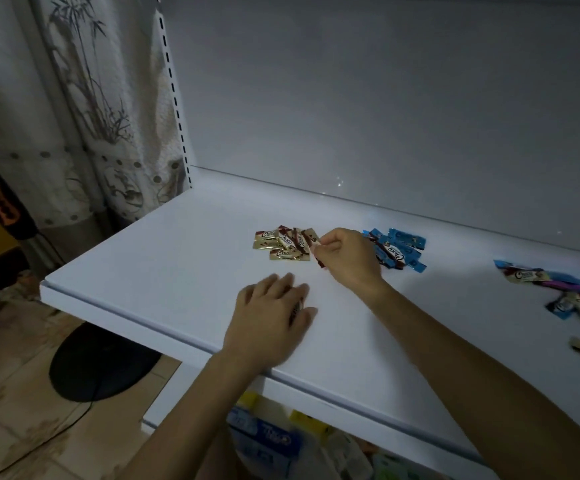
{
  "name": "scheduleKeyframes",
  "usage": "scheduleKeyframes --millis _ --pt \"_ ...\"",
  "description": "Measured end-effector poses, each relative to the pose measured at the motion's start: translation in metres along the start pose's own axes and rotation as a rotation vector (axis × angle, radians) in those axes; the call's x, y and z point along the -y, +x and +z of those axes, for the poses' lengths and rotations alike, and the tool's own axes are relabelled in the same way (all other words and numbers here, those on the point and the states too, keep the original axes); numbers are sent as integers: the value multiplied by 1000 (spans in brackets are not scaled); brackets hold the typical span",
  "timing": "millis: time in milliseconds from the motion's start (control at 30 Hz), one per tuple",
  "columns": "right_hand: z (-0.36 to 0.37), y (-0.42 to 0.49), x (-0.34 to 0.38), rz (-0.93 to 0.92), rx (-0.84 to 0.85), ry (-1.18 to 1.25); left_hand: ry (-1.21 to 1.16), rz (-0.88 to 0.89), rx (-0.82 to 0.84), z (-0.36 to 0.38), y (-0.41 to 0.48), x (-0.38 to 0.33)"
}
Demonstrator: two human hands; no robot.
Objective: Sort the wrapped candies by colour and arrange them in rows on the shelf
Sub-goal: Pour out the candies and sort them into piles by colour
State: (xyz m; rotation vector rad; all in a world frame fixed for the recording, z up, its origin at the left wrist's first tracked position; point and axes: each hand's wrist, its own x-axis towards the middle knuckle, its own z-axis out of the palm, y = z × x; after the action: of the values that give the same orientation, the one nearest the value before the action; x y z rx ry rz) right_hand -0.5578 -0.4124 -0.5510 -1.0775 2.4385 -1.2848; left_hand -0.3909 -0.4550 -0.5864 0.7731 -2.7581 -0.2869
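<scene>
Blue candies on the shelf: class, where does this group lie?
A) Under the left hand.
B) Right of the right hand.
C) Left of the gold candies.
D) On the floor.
B: the blue candies lie just right of the right hand, which pinches a candy; the gold candies lie on its left.

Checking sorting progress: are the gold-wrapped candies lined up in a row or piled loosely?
Piled loosely: the gold-wrapped candies overlap at mixed angles on the shelf; the right hand pinches a candy beside them.
</scene>
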Motion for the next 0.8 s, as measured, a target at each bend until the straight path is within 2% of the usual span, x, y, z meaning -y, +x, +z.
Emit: scheduleKeyframes --millis 133,267,333,400,567,733,800 --pt "24 22 8 -151 -120 -267 -5 18 -14 2 0 3" --pt "38 34 11 -189 -3 -473 -48 8 -4 -3 0 -1" --pt "34 33 11 -161 28 -434 -94 -33 7 -4 1 -4" --pt "23 25 9 -195 12 -394 -154 -56 -59 -5 1 -5" --pt "-19 -12 -11 -204 -63 -176 -149 114 -332 -12 1 -35" --pt "-80 -68 -49 -153 -219 -103 -281 281 -302 -6 15 -111" --pt "-107 -91 -65 -78 -303 -38 -298 342 -247 7 16 -142"
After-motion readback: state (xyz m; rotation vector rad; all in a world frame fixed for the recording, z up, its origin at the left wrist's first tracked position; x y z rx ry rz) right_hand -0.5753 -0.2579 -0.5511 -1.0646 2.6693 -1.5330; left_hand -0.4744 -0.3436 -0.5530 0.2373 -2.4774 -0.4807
